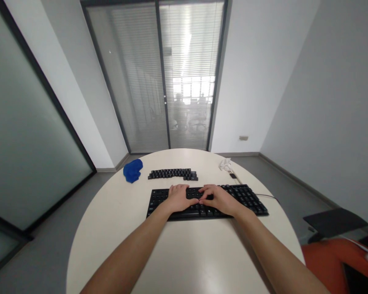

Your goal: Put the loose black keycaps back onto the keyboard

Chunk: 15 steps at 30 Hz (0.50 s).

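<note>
A black keyboard [251,198] lies across the table in front of me. Part of its middle shows bare key sockets, while caps sit on the right side and along the front row. My left hand [179,199] rests on the left-middle part with fingers spread and the thumb pointing right. Close beside it, my right hand [217,199] is bent over the middle, thumb and fingertips pinched together near the left thumb. Whatever is between those fingertips is too small to make out. Behind the keyboard, loose black keycaps [171,173] stand in rows.
On the round cream table [119,228], a blue cloth [133,170] lies at the back left. A crumpled white item [225,164] and a small black piece [233,176] are at the back right. The keyboard's cable [268,195] runs off the right edge. An orange chair [334,261] stands right.
</note>
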### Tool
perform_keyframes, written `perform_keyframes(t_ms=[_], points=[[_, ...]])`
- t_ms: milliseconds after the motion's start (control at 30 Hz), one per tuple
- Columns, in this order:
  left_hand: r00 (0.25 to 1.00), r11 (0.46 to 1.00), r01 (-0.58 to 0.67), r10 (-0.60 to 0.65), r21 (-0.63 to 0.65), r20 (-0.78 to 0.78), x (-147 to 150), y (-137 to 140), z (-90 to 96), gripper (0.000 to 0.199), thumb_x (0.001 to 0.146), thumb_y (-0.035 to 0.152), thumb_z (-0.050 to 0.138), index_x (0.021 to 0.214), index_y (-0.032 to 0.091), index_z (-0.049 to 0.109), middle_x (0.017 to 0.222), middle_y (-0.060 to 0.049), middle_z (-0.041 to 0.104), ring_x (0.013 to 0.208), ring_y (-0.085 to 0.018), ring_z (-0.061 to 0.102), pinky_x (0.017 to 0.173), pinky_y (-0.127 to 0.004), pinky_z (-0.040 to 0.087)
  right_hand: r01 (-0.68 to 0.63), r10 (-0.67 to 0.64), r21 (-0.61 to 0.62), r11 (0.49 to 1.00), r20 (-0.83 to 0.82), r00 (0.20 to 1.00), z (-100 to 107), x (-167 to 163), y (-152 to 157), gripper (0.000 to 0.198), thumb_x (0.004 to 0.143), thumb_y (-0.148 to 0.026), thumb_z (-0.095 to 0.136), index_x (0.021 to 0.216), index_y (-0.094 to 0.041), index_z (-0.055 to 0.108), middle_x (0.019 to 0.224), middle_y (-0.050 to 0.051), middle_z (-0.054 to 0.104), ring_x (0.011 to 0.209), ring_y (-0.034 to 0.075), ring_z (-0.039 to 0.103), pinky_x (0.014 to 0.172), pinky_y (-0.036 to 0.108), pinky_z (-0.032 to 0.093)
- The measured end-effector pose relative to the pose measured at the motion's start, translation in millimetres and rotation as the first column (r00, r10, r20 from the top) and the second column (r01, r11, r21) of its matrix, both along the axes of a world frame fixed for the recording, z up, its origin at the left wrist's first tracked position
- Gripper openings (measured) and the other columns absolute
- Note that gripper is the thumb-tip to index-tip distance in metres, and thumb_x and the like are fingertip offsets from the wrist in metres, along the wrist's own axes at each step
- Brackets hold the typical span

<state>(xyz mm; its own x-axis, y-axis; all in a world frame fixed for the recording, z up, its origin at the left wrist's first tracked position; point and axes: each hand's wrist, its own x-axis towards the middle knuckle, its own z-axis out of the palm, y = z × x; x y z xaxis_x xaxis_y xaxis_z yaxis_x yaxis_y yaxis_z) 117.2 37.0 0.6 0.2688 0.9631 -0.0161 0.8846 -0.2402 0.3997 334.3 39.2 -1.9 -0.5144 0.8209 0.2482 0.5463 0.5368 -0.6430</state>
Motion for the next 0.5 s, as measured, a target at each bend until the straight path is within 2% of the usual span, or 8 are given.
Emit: perform_keyframes(t_ms=[233,367,433,500], points=[[1.0,1.0,0.015,-0.015,-0.013,-0.013,-25,5,4.7,0.075,0.075,0.063,0.067,0.135,0.018,0.054,0.137,-0.017,0.056,0.132,-0.036,0.048,0.113,-0.045,0.033,0.008,-0.008,0.029,1.0,-0.001,1.0,5,-23,-5,0.01,0.083,-0.034,0.074,0.082,-0.027,0.081,0.111,0.007,0.075,0.117,0.027,0.062,0.106,0.041,0.041],[1.0,1.0,0.002,-0.002,-0.026,-0.013,-39,5,4.9,0.074,0.076,0.063,0.066,0.135,0.019,0.054,0.138,-0.016,0.056,0.132,-0.036,0.047,0.113,-0.046,0.032,-0.028,0.027,0.014,1.0,0.069,0.997,14,-35,3,0.013,0.085,-0.034,0.07,0.086,-0.026,0.081,0.101,0.004,0.078,0.1,0.024,0.069,0.093,0.035,0.048],[1.0,0.999,0.0,-0.001,-0.032,-0.014,-42,4,4.3,0.075,0.077,0.064,0.066,0.136,0.019,0.054,0.139,-0.016,0.055,0.133,-0.036,0.046,0.113,-0.047,0.031,0.03,-0.035,0.036,0.999,0.143,0.989,19,-39,11,0.016,0.088,-0.032,0.066,0.091,-0.025,0.079,0.097,0.003,0.079,0.091,0.023,0.07,0.086,0.033,0.05],[1.0,1.0,-0.001,0.0,-0.019,-0.007,-43,2,3.0,0.075,0.078,0.064,0.066,0.137,0.019,0.054,0.139,-0.016,0.055,0.133,-0.036,0.046,0.114,-0.047,0.031,0.125,-0.157,0.15,0.981,0.223,0.962,22,-44,21,0.017,0.089,-0.028,0.063,0.096,-0.023,0.078,0.1,0.005,0.078,0.095,0.024,0.069,0.087,0.034,0.048]])
